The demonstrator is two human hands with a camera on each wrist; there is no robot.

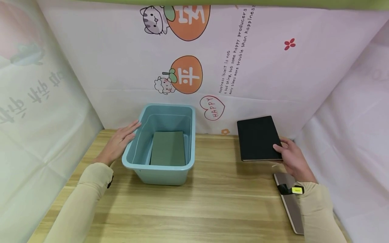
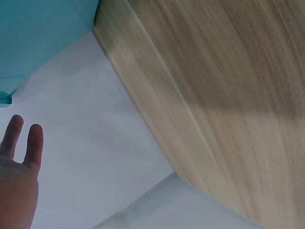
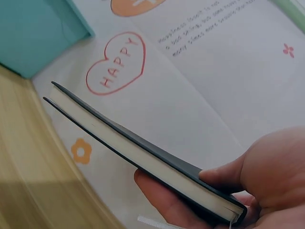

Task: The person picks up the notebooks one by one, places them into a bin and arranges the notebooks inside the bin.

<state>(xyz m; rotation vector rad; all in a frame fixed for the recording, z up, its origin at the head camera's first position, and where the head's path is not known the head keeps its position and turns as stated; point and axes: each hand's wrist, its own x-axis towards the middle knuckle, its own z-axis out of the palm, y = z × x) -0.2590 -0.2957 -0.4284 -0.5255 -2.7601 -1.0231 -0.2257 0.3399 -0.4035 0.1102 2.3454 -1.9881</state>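
Note:
A black hardcover notebook point(image 1: 258, 139) is held above the right part of the table by my right hand point(image 1: 293, 158). In the right wrist view the thumb lies on the notebook's point(image 3: 138, 145) upper cover and fingers support it from below; its pale page edges show. My left hand point(image 1: 119, 141) rests with extended fingers on the left rim of a light blue plastic bin point(image 1: 161, 176). Inside the bin lies a grey-green book point(image 1: 168, 148). In the left wrist view two fingers point(image 2: 34, 148) of the left hand stand straight near the bin point(image 2: 43, 33).
A second notebook with a grey-brown cover point(image 1: 290, 206) lies on the wooden table point(image 1: 212, 202) at the right, partly under my right forearm. A white printed sheet point(image 1: 258, 67) hangs behind the table, with white sheeting at both sides.

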